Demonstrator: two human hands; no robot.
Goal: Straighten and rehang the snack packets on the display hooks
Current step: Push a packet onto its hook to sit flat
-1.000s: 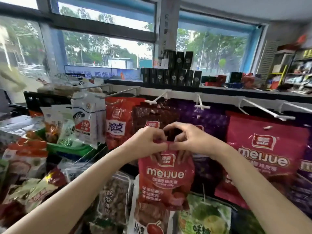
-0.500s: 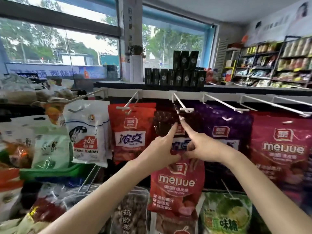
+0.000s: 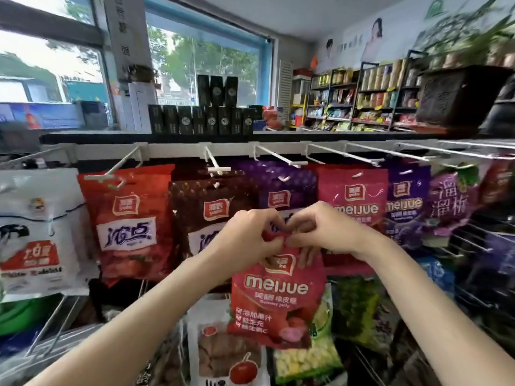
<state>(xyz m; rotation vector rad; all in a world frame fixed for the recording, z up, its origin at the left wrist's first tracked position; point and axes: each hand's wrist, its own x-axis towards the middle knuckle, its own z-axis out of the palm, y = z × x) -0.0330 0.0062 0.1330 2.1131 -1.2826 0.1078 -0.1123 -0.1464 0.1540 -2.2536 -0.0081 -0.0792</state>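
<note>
White wire hooks (image 3: 278, 158) line a shop rack below stacked black boxes (image 3: 200, 119).

- The red packet (image 3: 278, 296) at lower centre of the frame reads "meijue" in white letters, with smaller Chinese lines below and a red-and-white logo badge above.
- The pink-red hanging packet (image 3: 352, 196) right of centre also reads "meijue".
- The purple packet (image 3: 404, 207) further right carries "meijue" too.
- The orange-red packet (image 3: 128, 218) left of centre bears large blue Chinese characters on a white panel.
- The white packet (image 3: 36, 232) at far left has a red label, its print too blurred to read.
</note>
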